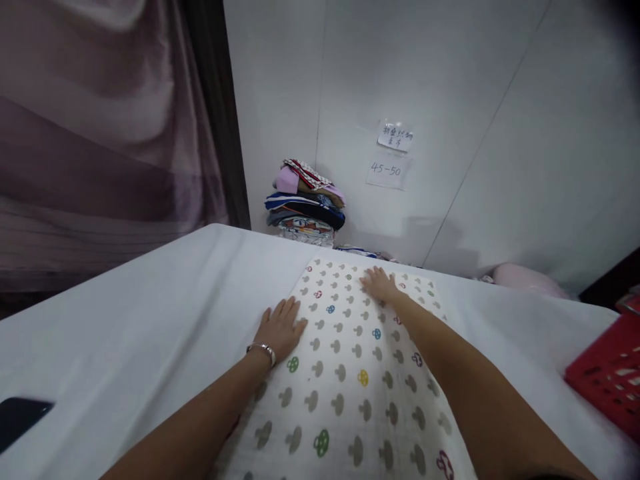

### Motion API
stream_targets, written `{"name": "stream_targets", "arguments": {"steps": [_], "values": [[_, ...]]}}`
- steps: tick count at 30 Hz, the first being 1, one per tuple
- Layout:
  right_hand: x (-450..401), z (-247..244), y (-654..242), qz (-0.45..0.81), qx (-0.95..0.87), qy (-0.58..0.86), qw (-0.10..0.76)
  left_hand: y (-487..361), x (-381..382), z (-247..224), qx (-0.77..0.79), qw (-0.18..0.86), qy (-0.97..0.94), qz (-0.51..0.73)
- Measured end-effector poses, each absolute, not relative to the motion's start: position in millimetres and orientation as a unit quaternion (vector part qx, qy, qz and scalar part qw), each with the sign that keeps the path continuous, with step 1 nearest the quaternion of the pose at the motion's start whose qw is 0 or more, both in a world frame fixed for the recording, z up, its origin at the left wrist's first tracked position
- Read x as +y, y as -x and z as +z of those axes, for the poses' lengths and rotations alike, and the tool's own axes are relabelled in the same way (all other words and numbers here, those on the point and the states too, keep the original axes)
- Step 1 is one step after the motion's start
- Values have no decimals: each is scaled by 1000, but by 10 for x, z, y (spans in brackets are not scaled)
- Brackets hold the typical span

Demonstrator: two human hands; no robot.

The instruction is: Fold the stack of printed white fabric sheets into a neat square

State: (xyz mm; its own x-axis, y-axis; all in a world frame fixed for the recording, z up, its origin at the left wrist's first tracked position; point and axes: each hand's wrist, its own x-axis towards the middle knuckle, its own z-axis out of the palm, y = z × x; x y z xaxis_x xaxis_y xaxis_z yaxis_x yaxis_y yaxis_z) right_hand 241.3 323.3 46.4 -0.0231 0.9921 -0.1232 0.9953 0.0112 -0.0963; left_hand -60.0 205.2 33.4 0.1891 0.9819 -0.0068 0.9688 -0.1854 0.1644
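Lengthwise, the mushroom-print cloth stretches toward the far edge of the tabletop; the left hand rests on the cloth's left side, fingers outspread, and the right hand, fingers likewise extended, lies nearer that far edge.

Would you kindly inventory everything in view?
Table: one, white, centre
Mushroom-print cloth: one, whitish, on table
Wall: one, pale, behind
Fabric pile: one, multicoloured, beyond table
Striped fabric: one, blue-white, beside pile
Paper signs: two, whitish, on wall
Curtain: one, pinkish, left
Upright strip: one, dark, beside curtain
Flat object: one, black, table's left
Bundle: one, pink, right, beyond table
Basket: one, red, right edge
Bracelet: one, silvery, left wrist
Left hand: one, bare, on cloth
Right hand: one, bare, on cloth, farther forward
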Motion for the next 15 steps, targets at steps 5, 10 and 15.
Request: {"name": "stream_targets", "arguments": {"steps": [5,10,15], "values": [[3405,384,-1828,-89,753,-652,1,615,2046,314,632,66,-771,53],[3491,355,-1705,-102,739,-665,18,624,2042,270,633,57,-770,62],[3476,448,-1485,-87,749,-657,6,624,2046,245,630,61,-771,72]]}}
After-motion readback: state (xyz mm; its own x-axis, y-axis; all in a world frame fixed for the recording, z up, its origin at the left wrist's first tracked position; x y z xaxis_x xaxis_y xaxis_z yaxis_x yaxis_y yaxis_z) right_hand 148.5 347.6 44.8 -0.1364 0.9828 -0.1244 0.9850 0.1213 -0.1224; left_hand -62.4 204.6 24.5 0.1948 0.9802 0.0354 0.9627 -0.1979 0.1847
